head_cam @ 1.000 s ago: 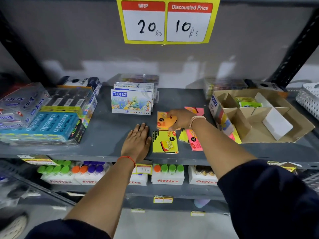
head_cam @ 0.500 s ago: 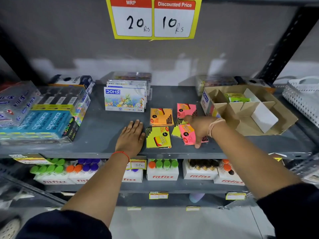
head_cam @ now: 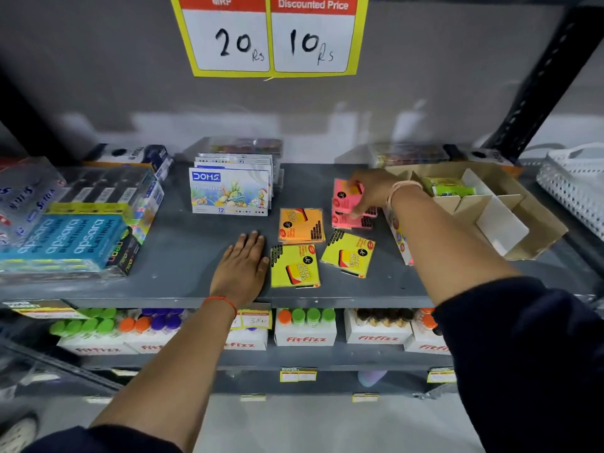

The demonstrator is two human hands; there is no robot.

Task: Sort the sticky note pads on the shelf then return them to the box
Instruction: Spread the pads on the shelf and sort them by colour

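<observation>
While flat on the shelf, left hand: fingers spread, at 9 o'clock of yellow pad.
Right hand: pinching pink pad.

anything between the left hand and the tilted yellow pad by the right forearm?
Head view: one yellow sticky note pad lies flat between the left hand and the tilted yellow pad.

Grey wall, dark metal shelving
</observation>
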